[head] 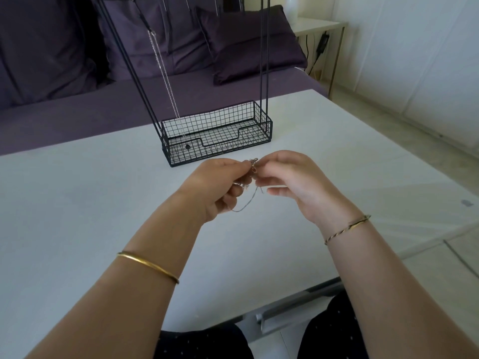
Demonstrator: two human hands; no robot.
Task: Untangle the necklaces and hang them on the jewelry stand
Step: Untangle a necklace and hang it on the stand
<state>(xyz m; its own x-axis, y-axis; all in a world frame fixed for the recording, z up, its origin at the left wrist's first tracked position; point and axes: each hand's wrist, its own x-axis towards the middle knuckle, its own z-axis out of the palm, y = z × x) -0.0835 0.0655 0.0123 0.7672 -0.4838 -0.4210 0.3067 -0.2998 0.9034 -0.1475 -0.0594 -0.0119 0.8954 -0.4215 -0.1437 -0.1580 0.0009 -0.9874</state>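
**Mid-untangle: knot pinched in both hands, one chain on the stand**

The step in hand looks like the untangling itself. At centre frame the left hand (pixel 220 185) and the right hand (pixel 293 182) each pinch the tangled necklaces (pixel 253 165) at the knot, fingertips nearly meeting. A slack loop of chain droops between the palms, above the counter (pixel 77 190). Just beyond, the jewelry stand (pixel 268 125) carries one hung chain (pixel 166 79) down its left side, pendant low inside the wire base (so part of the job seems done). How many strands make the knot is too fine to tell.

The next move, I judge, calls for small teasing pulls rather than a tug. After that comes a lift forward to the stand's top bar, which the frame's upper edge cuts off. Room is generous, with open counter left and right of the hands. The counter's near edge crosses lower centre and its right edge falls away at right. A purple sofa (pixel 64 112) sits behind the stand.
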